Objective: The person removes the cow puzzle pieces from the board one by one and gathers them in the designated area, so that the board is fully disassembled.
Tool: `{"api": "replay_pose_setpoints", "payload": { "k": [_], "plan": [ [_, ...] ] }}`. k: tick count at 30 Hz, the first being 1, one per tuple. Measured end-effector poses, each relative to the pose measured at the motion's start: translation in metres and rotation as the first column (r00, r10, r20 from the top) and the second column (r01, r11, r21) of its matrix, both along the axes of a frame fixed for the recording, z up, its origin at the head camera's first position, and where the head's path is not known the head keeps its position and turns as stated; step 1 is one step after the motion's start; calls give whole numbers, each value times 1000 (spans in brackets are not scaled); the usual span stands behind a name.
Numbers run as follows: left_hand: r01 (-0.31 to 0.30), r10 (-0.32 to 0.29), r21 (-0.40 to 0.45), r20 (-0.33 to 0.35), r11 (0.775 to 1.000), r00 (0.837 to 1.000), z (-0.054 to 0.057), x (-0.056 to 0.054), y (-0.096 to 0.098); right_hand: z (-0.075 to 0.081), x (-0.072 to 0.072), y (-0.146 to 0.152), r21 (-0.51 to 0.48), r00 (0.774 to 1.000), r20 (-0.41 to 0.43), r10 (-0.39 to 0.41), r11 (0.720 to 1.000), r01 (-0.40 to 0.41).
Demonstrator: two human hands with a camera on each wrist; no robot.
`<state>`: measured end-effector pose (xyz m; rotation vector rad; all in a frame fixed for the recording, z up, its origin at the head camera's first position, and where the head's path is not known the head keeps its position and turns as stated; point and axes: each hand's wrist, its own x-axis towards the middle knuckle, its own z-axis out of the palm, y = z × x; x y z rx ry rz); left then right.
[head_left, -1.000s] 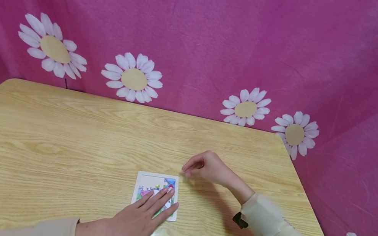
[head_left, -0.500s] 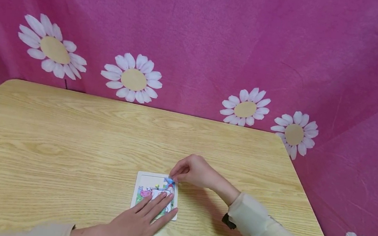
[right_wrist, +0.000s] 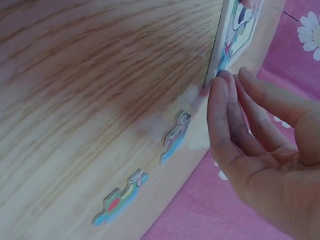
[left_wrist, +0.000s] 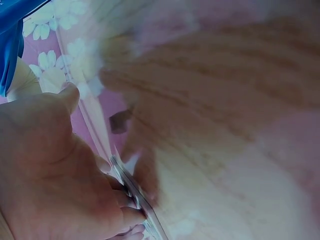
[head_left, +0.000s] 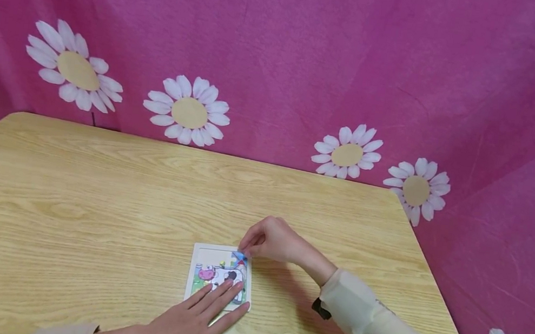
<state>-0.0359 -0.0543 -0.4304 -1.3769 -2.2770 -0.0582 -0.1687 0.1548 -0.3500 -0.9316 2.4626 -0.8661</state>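
Observation:
A jigsaw puzzle [head_left: 231,276] with a cow picture lies in a square tray with a white rim [head_left: 190,273]; a pale bare area shows at its upper left. Across its lower part rests my left hand [head_left: 188,314], fingers straight. The left wrist view catches the tray's edge [left_wrist: 132,186] by the left fingertips. My right hand [head_left: 271,241] is at the tray's top right corner, its bent fingertips right at the blue picture there. In the right wrist view, thumb and fingertips close in on that corner; I cannot tell whether they pinch anything.
Two loose puzzle pieces, one pinkish and blue [right_wrist: 175,137] and one with a red spot [right_wrist: 120,197], lie on the table in the right wrist view. The wood-grain table [head_left: 98,198] ends at a pink curtain [head_left: 279,54] with daisies. A blue strap [left_wrist: 11,45] borders the left wrist view.
My right hand has come in from the right to the tray's top right corner and now stays there. My left hand has slid down toward me, uncovering more of the cow.

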Motion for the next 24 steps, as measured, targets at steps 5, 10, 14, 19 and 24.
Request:
{"api": "replay_pose_setpoints", "payload": {
  "k": [5,10,14,19,24],
  "plan": [
    [-2,2,-4,11,1000,1000,0,0,0,-2,-4,1,-1,995,94,-41,999,41],
    [-3,3,-17,13,1000,1000,1,0,-1,-1,-5,0,-11,982,170,-83,996,86],
    [-10,10,-10,-12,1000,1000,0,0,0,1,-4,0,-43,974,200,-109,992,120],
    [-16,16,-15,-35,1000,999,-1,0,0,0,-3,-1,-97,973,204,-106,987,127],
    [-21,20,-16,-60,1000,998,-2,0,-1,-2,-1,-2,-133,977,205,-65,987,93]
  ]
}}
